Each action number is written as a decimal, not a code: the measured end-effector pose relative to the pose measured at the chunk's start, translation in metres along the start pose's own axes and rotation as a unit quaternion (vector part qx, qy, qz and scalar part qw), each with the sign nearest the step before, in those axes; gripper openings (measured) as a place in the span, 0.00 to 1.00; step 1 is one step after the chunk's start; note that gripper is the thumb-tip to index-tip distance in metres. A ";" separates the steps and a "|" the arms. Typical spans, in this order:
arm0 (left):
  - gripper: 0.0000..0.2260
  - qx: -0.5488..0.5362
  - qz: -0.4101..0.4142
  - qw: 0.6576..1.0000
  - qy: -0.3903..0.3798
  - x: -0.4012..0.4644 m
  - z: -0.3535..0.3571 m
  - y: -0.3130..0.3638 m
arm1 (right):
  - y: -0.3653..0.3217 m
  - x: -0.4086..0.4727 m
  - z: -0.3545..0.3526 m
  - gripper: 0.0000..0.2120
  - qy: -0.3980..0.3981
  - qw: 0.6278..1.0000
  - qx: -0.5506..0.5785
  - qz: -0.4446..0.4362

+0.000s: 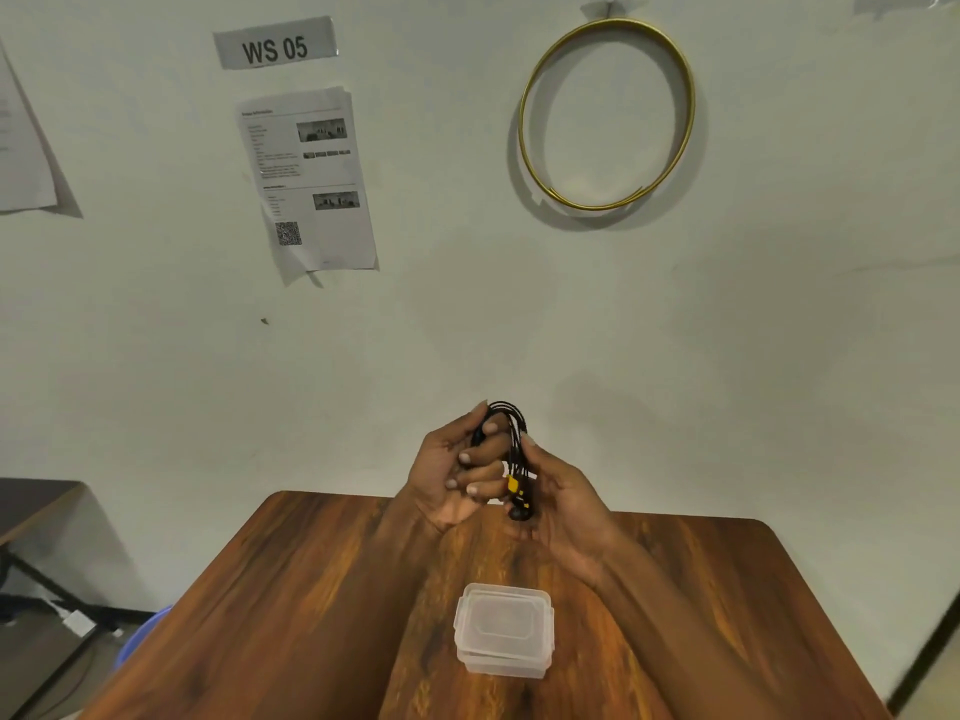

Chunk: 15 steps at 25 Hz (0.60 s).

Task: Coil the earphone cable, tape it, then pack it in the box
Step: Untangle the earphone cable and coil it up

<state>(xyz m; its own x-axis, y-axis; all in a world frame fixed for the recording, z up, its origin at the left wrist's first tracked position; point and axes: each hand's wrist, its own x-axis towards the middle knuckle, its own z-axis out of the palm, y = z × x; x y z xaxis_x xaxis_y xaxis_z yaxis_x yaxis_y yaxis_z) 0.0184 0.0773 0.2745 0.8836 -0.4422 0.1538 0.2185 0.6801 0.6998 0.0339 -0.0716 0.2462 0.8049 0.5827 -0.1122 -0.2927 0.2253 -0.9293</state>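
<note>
Head view: left hand (452, 472) and right hand (558, 504) both have their grip closed on the coiled earphone cable (511, 449), held above the tabletop (291, 589) far edge. Lidded clear box (504, 628) sits nearer, untouched.

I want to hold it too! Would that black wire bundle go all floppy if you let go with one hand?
Probably a bit. The earphone cable is thin and looped, so it should flop and spring loose. Both the left hand and right hand pinch it, and it looks light.
</note>
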 end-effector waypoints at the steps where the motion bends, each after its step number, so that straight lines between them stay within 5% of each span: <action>1: 0.11 0.000 -0.016 1.000 -0.016 0.000 0.000 -0.001 | 0.000 0.002 0.000 0.19 0.019 0.998 -0.047 -0.027; 3: 0.11 0.019 -0.039 0.999 -0.033 0.000 -0.002 -0.004 | 0.001 0.010 -0.005 0.14 0.082 0.984 -0.112 -0.108; 5: 0.11 0.038 -0.064 0.996 -0.043 0.001 -0.004 -0.004 | -0.002 0.014 -0.012 0.16 0.094 0.983 -0.062 -0.145; 9: 0.12 0.064 -0.084 0.994 -0.039 0.010 -0.004 -0.004 | -0.010 0.015 -0.010 0.18 -0.072 0.989 0.097 -0.088; 15: 0.15 0.148 -0.039 0.987 0.053 0.014 -0.022 -0.003 | -0.006 0.010 -0.018 0.16 0.020 0.975 -0.195 -0.104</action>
<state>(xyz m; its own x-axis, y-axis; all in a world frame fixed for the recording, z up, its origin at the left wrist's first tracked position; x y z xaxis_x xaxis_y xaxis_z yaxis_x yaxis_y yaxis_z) 0.0390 0.0819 0.2589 0.9108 -0.4120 0.0279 0.1714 0.4387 0.8821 0.0526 -0.0812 0.2446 0.8477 0.5235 0.0856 0.0907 0.0160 -0.9958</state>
